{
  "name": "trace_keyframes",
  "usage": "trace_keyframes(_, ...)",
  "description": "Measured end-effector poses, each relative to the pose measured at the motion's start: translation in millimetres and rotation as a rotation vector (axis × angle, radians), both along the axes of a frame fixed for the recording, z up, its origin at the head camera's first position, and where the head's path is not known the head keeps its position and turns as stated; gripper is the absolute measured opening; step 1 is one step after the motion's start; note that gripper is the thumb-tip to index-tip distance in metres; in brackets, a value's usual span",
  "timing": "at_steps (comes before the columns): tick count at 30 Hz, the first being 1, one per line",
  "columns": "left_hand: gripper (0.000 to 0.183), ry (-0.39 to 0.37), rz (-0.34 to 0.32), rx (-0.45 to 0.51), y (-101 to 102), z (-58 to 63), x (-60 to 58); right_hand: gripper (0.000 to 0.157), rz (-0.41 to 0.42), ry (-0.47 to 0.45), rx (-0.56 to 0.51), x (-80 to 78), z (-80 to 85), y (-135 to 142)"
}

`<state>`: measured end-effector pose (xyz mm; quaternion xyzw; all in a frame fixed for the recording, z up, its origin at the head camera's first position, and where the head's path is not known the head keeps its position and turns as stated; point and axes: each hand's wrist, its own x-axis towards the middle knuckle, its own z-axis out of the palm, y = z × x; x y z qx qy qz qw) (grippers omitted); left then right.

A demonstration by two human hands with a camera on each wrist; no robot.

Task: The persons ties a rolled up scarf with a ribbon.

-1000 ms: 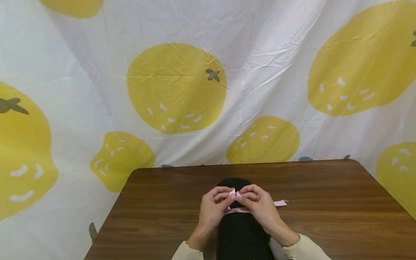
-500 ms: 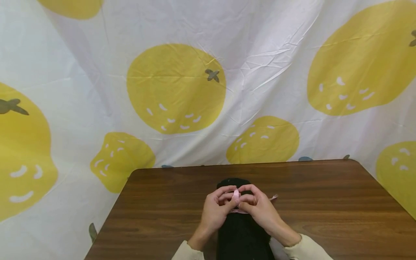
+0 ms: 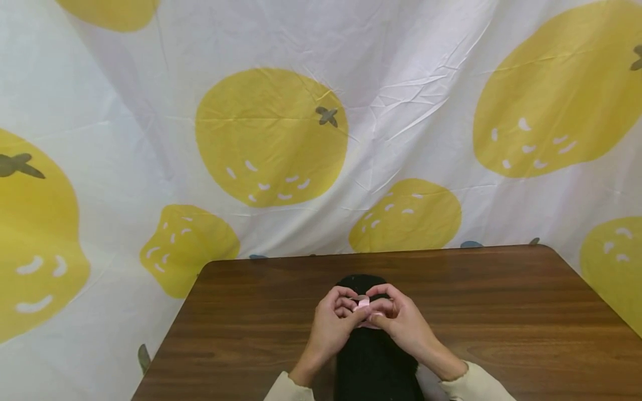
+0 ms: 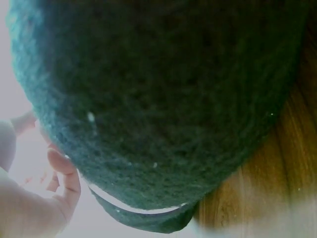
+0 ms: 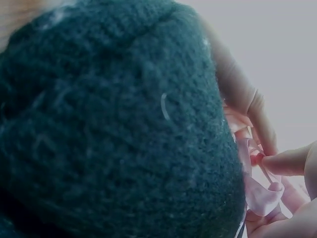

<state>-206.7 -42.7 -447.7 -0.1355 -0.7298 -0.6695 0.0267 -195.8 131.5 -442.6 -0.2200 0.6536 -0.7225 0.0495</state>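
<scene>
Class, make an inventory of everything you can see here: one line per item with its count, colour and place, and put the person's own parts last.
Ribbon: one as far as can be seen, pink, between the hands, with a strip across the fuzzy item
Fuzzy item: one, black, on the table under the hands
Table: one, brown wood grain, below the hands
Cloth: one, white, behind the table
Fruit prints: seven, yellow, on the cloth, some cut off by the picture's edge
Sleeves: two, cream, at the wrists
Left hand: one, bare, fingers at the ribbon
Right hand: one, bare, fingers at the ribbon
</scene>
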Motion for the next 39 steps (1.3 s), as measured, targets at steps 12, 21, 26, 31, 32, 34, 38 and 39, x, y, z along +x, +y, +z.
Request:
trace_keyframes(12, 0.021, 0.069, 0.068, -0.107, 0, 3.4, 2.5, 0.026, -0.072, 0.063, 0.056, 0.2, 0.6, -1)
trace_keyframes(21, 0.018, 0.087, 0.037, -0.082, 1, 25.5, 15.6, 0.027, -0.094, 0.211, 0.151, 2.4, -0.1, -1)
trace_keyframes(26, 0.018, 0.072, 0.005, -0.059, 0, 19.9, 12.8, 0.03, -0.128, 0.251, 0.233, 3.6, -0.1, -4)
trace_keyframes(31, 0.018, 0.049, -0.022, -0.046, 0, 6.7, 3.6, 0.027, -0.231, 0.279, 0.337, 5.8, 1.7, -8)
trace_keyframes(32, 0.018, 0.049, -0.028, -0.037, -1, 5.6, 2.9, 0.027, -0.254, 0.29, 0.351, 6.2, 1.8, -9)
trace_keyframes(34, 0.018, 0.051, -0.039, -0.023, -2, 4.8, 2.4, 0.026, -0.296, 0.312, 0.367, 6.9, 1.6, -10)
trace_keyframes(38, 0.018, 0.042, -0.062, 0.003, -3, 3.9, 2.2, 0.025, -0.334, 0.347, 0.36, 6.9, -0.2, -11)
trace_keyframes(39, 0.018, 0.042, -0.07, 0.008, -3, 4.1, 2.3, 0.025, -0.336, 0.351, 0.358, 6.9, -0.6, -12)
